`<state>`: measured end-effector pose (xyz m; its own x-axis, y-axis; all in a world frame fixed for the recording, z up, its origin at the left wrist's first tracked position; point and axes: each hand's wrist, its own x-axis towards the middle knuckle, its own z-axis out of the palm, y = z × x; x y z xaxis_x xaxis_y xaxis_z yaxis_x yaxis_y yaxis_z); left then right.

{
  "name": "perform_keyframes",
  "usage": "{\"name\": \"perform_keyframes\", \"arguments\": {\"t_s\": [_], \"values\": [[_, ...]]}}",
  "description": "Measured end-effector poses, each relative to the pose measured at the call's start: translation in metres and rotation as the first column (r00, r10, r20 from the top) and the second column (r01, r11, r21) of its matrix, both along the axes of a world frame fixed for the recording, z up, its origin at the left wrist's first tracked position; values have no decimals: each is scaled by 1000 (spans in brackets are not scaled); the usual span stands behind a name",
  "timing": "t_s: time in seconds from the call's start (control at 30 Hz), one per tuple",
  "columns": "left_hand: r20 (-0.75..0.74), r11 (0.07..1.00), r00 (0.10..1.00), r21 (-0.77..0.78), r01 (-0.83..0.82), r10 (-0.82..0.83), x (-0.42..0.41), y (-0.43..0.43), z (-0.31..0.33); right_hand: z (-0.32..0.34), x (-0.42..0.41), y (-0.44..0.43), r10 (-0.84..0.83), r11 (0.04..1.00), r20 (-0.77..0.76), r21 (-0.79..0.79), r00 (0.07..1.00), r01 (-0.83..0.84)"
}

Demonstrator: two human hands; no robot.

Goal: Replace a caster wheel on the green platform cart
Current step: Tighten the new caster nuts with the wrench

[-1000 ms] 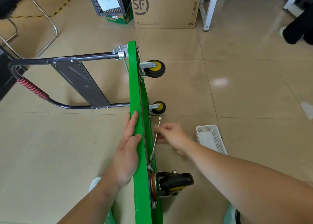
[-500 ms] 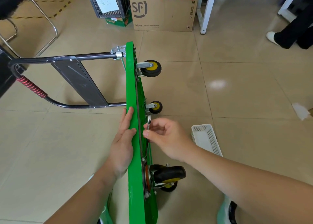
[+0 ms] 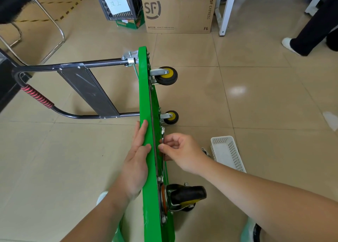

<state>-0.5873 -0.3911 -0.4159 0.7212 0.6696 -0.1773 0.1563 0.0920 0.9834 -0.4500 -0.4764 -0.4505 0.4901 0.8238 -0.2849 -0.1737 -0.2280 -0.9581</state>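
Observation:
The green platform cart (image 3: 144, 95) stands on its long edge on the tiled floor, underside facing right. My left hand (image 3: 136, 161) lies flat against its upper edge with straight fingers. My right hand (image 3: 180, 150) pinches a thin metal wrench (image 3: 162, 132) held close against the cart's underside. A large black caster (image 3: 186, 195) with a yellow hub sits near me at the bottom. Two smaller yellow-hubbed casters, one at the far end (image 3: 166, 75) and one midway (image 3: 171, 117), stick out to the right. The black folding handle (image 3: 78, 88) lies on the floor to the left.
A white perforated basket (image 3: 226, 152) sits on the floor right of my right hand, small metal parts (image 3: 205, 152) beside it. A cardboard box (image 3: 179, 13), a black crate (image 3: 118, 2), a chair leg (image 3: 54, 20) and a white table leg (image 3: 225, 9) stand beyond. A person's leg (image 3: 309, 35) is at far right.
My right hand has brought the wrench from pointing away from the cart to lying close along the underside, and now pinches it nearer the green edge. My left hand stays flat.

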Motion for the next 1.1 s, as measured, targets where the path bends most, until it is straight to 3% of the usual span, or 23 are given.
{"name": "perform_keyframes", "arguments": {"t_s": [0.3,0.4,0.67,0.77,0.97,1.1], "values": [[-38,997,999,66,29,-26,-1,4,-4,-60,7,16,-88,967,-350,-255,933,-5],[-40,998,999,56,32,-29,-2,5,-4,-66,2,18,-128,965,-394,-260,910,23],[-26,1000,1000,17,-1,2,1,1,2,6,33,16,-168,984,-185,24,968,175],[-22,1000,1000,17,-19,20,2,-1,5,32,18,1,-66,989,-84,124,994,76],[17,999,999,-6,-33,33,2,-3,6,41,-9,-19,8,994,102,109,995,-19],[20,999,999,12,-33,32,2,-3,5,39,-13,-21,35,994,146,93,989,-49]]}}
